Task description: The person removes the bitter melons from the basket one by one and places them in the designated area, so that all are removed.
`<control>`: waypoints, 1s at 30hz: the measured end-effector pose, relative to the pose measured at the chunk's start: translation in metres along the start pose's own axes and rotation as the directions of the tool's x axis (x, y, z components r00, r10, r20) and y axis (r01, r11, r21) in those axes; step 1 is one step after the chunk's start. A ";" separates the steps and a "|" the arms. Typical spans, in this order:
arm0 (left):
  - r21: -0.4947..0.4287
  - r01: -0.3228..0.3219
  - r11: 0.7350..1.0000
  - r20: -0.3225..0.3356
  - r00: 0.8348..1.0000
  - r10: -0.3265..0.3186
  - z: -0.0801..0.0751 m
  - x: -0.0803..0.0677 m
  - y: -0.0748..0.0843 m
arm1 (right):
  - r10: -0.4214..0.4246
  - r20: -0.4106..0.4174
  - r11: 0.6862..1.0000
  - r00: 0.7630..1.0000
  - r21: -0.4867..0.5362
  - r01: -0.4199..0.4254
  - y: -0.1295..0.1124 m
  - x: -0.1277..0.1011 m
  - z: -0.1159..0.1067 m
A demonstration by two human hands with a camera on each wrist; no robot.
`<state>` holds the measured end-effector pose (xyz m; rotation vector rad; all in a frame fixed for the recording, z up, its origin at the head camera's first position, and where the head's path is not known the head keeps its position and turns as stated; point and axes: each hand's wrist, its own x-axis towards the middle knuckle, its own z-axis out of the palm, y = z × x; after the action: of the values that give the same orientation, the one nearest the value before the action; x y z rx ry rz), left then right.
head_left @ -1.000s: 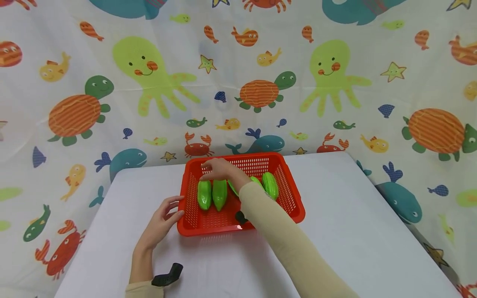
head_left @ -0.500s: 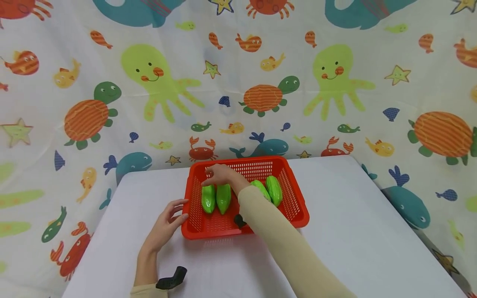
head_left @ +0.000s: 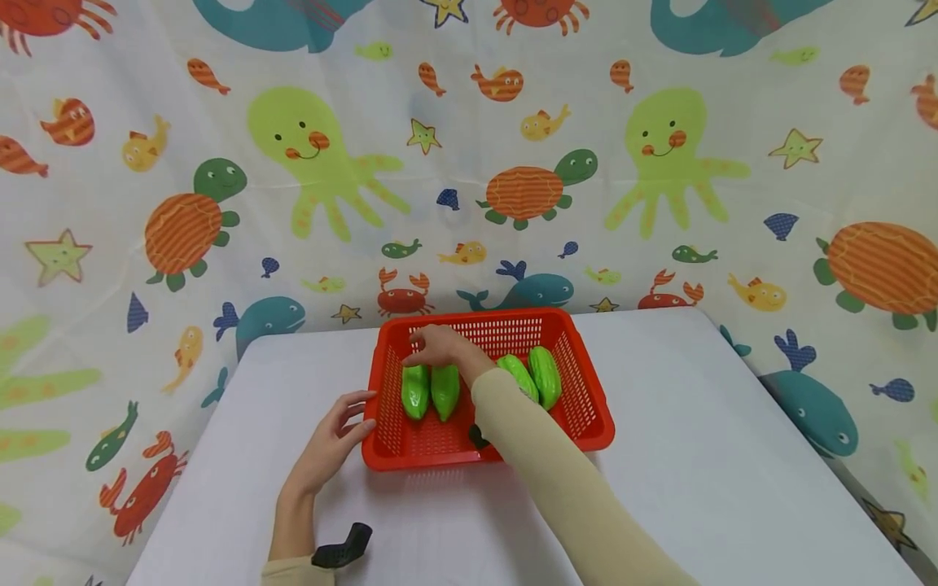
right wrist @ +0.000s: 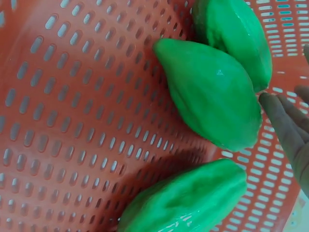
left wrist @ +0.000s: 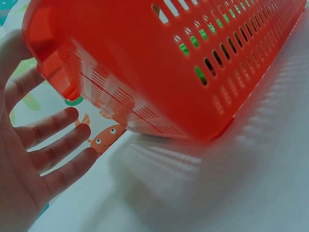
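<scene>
A red slotted basket stands on the white table and holds several green fruits. My right hand reaches in from the front. Its relaxed fingers lie over the far ends of the two left fruits. Two more fruits lie at the basket's right. In the right wrist view three fruits lie on the basket floor, and my fingertips touch the tip of the middle one. My left hand rests with straight fingers against the basket's front left corner, palm beside it.
The white table has bare surface to the left, right and front of the basket. A sea-animal printed cloth hangs close behind the table and drapes its sides. Black wrist mounts sit on my forearms.
The head view has drifted slightly, so the basket sits a little to the right in frame. Both hands keep their places on the basket and the fruits.
</scene>
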<state>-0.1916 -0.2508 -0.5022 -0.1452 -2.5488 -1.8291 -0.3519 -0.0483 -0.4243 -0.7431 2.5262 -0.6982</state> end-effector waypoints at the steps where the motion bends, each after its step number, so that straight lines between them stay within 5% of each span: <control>1: 0.001 -0.001 1.000 0.001 1.000 0.001 0.000 0.000 0.000 | 0.002 0.002 1.000 1.000 -0.008 -0.002 -0.001 0.001 0.000; 12: 0.011 -0.036 0.999 0.010 0.999 0.035 -0.004 0.005 -0.001 | 0.026 0.075 0.992 0.997 -0.128 -0.016 -0.010 0.000 -0.003; 21: -0.012 -0.034 0.999 0.028 0.999 0.035 -0.004 0.005 -0.003 | 0.024 0.116 0.955 0.993 -0.296 0.011 -0.016 0.003 0.010; 30: -0.023 -0.030 0.999 0.028 0.999 0.031 -0.004 0.004 -0.005 | 0.008 0.099 0.958 0.995 -0.286 0.021 -0.018 0.003 0.016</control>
<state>-0.1963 -0.2558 -0.5059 -0.2104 -2.5303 -1.8589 -0.3397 -0.0686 -0.4278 -0.8592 2.5625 -0.2878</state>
